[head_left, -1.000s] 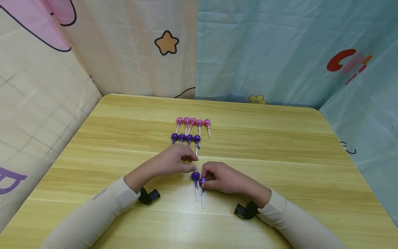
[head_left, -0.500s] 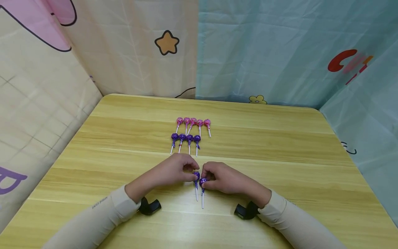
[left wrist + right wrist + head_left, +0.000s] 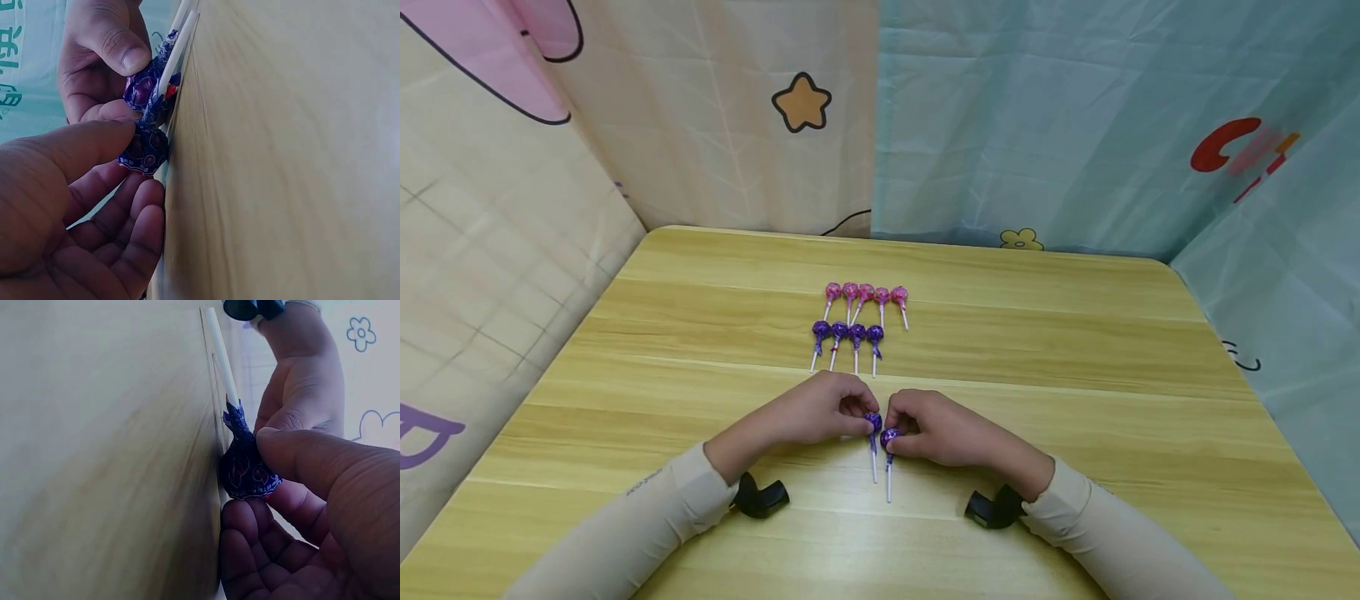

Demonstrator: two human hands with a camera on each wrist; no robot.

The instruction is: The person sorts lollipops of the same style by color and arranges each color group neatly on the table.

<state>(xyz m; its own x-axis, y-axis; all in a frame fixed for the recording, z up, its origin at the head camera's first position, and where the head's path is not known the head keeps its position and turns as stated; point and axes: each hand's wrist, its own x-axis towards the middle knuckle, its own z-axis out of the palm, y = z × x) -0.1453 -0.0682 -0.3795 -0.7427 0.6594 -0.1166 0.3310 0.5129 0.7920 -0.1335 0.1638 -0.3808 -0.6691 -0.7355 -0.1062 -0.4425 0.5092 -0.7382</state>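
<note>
Two purple-wrapped lollipops lie side by side at the middle of the table, white sticks toward the person. My left hand [image 3: 823, 407] pinches the head of the left lollipop [image 3: 145, 150] between thumb and curled fingers. The right lollipop [image 3: 247, 469] has its head between the thumb and fingers of my right hand [image 3: 943, 429]. In the left wrist view the two wrapped heads sit close together, one overlapping the other. Farther back, several purple lollipops [image 3: 840, 332] form a row, sticks pointing toward me. Behind them runs a row of pink lollipops [image 3: 866, 293].
The wood-grain table [image 3: 1075, 333] has rounded far corners. Patterned curtains [image 3: 1015, 108] hang behind it and at both sides. Black wrist cameras [image 3: 762, 498] sit under both wrists, close over the tabletop.
My left hand has drawn back toward me from the purple row and taken hold of the left lollipop's head. The right hand keeps its place on the other lollipop.
</note>
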